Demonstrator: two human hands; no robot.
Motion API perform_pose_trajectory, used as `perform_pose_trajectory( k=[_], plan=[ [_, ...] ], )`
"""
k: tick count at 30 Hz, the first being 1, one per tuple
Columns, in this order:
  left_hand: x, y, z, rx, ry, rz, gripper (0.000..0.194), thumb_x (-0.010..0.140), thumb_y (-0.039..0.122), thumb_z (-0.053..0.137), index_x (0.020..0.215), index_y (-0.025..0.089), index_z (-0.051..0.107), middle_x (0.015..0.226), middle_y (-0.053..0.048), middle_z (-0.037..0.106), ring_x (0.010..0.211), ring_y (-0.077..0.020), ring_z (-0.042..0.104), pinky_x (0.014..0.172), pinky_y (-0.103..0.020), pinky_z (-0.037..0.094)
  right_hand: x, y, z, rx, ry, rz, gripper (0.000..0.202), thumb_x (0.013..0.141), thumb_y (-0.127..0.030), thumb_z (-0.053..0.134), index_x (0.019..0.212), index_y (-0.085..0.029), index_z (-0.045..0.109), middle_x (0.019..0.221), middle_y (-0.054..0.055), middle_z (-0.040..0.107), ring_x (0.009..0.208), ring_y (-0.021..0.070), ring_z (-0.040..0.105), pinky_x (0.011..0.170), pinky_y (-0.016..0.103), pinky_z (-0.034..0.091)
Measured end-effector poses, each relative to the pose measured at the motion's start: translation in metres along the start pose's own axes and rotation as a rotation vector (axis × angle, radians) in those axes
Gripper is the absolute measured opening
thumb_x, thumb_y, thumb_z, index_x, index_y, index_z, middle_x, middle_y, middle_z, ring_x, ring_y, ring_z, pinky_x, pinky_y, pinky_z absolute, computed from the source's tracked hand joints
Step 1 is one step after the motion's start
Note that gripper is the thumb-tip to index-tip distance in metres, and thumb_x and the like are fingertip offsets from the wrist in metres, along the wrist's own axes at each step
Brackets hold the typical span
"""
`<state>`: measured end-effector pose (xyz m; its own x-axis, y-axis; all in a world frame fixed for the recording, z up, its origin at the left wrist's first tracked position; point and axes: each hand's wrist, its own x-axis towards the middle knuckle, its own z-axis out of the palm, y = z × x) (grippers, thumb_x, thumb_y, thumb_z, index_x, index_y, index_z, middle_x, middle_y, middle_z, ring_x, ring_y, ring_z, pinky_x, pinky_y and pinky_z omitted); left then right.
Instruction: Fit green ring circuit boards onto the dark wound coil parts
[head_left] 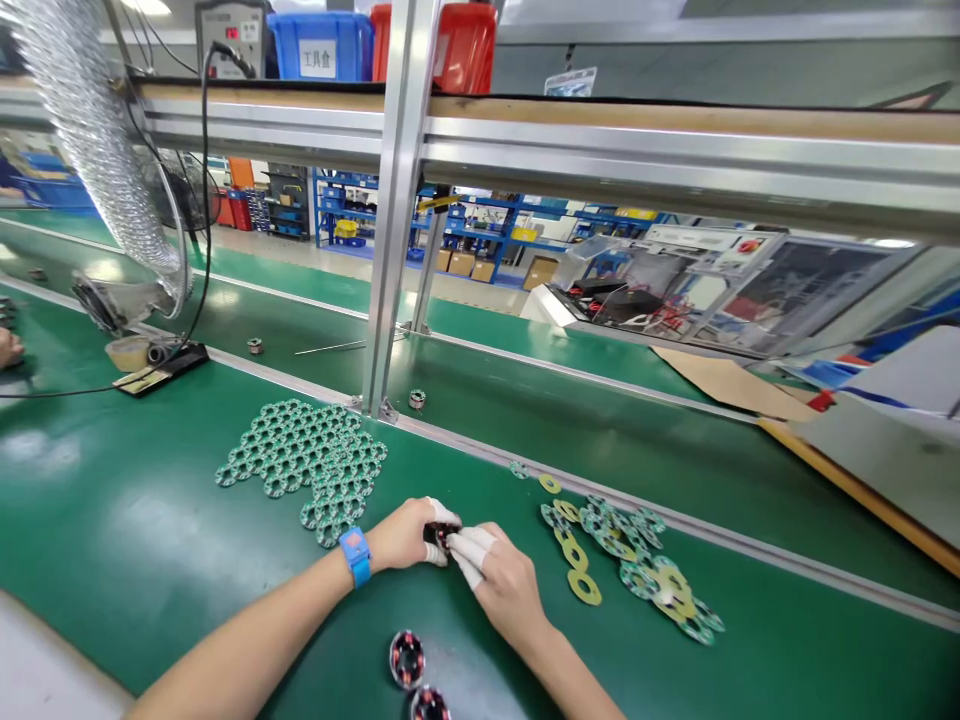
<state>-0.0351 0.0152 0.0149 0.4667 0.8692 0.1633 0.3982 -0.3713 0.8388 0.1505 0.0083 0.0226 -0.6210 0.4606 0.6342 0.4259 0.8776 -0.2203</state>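
Pinching a small dark round part [437,537] between both hands' fingertips [450,547].

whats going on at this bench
A person at a green bench holds a small dark round part between both hands, the left hand and right hand, with white finger cots on some fingertips. A sheet of joined ring-shaped boards lies to the left, loose green and yellow rings to the right, and two round dark parts sit near the front edge.
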Motion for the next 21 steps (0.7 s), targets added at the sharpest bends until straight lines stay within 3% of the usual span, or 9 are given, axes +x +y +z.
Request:
perform_pose_trajectory(
  k=[4, 7, 9, 11, 13, 14, 16, 19, 21],
  plan=[
    [0.001, 0.000, -0.001, 0.024, 0.005, 0.014, 0.040, 0.061, 0.016, 0.075, 0.100, 0.016, 0.067, 0.093, -0.004, 0.065, 0.085, -0.0189, 0.059, 0.078, -0.026, 0.045, -0.010, -0.009, -0.007, -0.045, -0.223, -0.136, 0.030, 0.091, -0.009, 0.036, 0.090, -0.018, 0.065, 0.083, 0.009, 0.065, 0.080, 0.0216, 0.057, 0.062, 0.028, 0.048],
    [-0.002, 0.003, 0.000, 0.026, 0.018, -0.008, 0.042, 0.061, 0.013, 0.074, 0.102, 0.017, 0.066, 0.096, -0.005, 0.065, 0.087, -0.0191, 0.059, 0.080, -0.027, 0.045, -0.014, -0.020, -0.011, -0.031, -0.375, -0.120, 0.029, 0.088, -0.008, 0.038, 0.090, -0.019, 0.064, 0.088, 0.009, 0.065, 0.082, 0.0220, 0.058, 0.065, 0.030, 0.048],
    [-0.004, 0.004, 0.002, 0.021, 0.034, -0.028, 0.045, 0.062, 0.013, 0.073, 0.106, 0.017, 0.065, 0.100, -0.006, 0.065, 0.089, -0.0192, 0.059, 0.081, -0.027, 0.045, -0.011, -0.018, -0.019, 0.036, -0.373, -0.059, 0.029, 0.088, -0.011, 0.039, 0.100, -0.021, 0.063, 0.096, 0.008, 0.066, 0.088, 0.0214, 0.058, 0.071, 0.030, 0.049],
    [-0.005, 0.005, 0.003, 0.015, 0.044, -0.037, 0.047, 0.063, 0.016, 0.074, 0.109, 0.017, 0.064, 0.101, -0.006, 0.064, 0.090, -0.0191, 0.059, 0.082, -0.027, 0.045, -0.005, -0.005, -0.033, 0.002, -0.260, 0.119, 0.029, 0.089, -0.017, 0.040, 0.106, -0.022, 0.063, 0.100, 0.007, 0.067, 0.092, 0.0215, 0.060, 0.078, 0.030, 0.049],
    [-0.006, 0.005, 0.004, 0.018, 0.052, -0.034, 0.047, 0.062, 0.017, 0.074, 0.108, 0.018, 0.064, 0.100, -0.005, 0.065, 0.090, -0.0188, 0.058, 0.082, -0.027, 0.045, 0.000, 0.018, -0.053, -0.204, -0.150, 0.449, 0.027, 0.088, -0.023, 0.042, 0.103, -0.020, 0.065, 0.098, 0.009, 0.067, 0.090, 0.0243, 0.063, 0.079, 0.033, 0.049],
    [-0.005, 0.005, 0.005, 0.025, 0.057, -0.031, 0.047, 0.062, 0.017, 0.075, 0.108, 0.018, 0.064, 0.099, -0.005, 0.065, 0.089, -0.0186, 0.058, 0.082, -0.027, 0.045, 0.001, 0.031, -0.063, -0.336, -0.157, 0.637, 0.026, 0.087, -0.026, 0.045, 0.102, -0.019, 0.065, 0.097, 0.010, 0.068, 0.089, 0.0266, 0.064, 0.077, 0.034, 0.050],
    [-0.004, 0.004, 0.007, 0.043, 0.075, -0.025, 0.045, 0.061, 0.018, 0.076, 0.105, 0.019, 0.065, 0.097, -0.004, 0.065, 0.088, -0.0184, 0.059, 0.082, -0.026, 0.045, -0.005, 0.056, -0.080, -0.520, -0.338, 0.900, 0.026, 0.084, -0.028, 0.051, 0.102, -0.018, 0.065, 0.097, 0.013, 0.067, 0.088, 0.0313, 0.064, 0.072, 0.038, 0.050],
    [-0.001, 0.004, 0.010, 0.035, 0.079, 0.008, 0.041, 0.061, 0.022, 0.077, 0.100, 0.017, 0.067, 0.090, -0.004, 0.067, 0.082, -0.0177, 0.060, 0.078, -0.025, 0.046, -0.030, 0.093, -0.087, -0.538, -0.594, 0.986, 0.022, 0.080, -0.022, 0.058, 0.100, -0.018, 0.065, 0.096, 0.014, 0.067, 0.087, 0.0335, 0.064, 0.071, 0.042, 0.051],
    [0.003, 0.002, 0.010, -0.001, 0.047, 0.045, 0.037, 0.065, 0.026, 0.074, 0.100, 0.016, 0.067, 0.087, -0.004, 0.068, 0.078, -0.0169, 0.062, 0.076, -0.023, 0.047, -0.045, 0.118, -0.076, -0.464, -0.518, 0.874, 0.018, 0.077, -0.020, 0.066, 0.094, -0.026, 0.066, 0.090, 0.009, 0.068, 0.085, 0.0298, 0.065, 0.074, 0.040, 0.052]
  ],
)
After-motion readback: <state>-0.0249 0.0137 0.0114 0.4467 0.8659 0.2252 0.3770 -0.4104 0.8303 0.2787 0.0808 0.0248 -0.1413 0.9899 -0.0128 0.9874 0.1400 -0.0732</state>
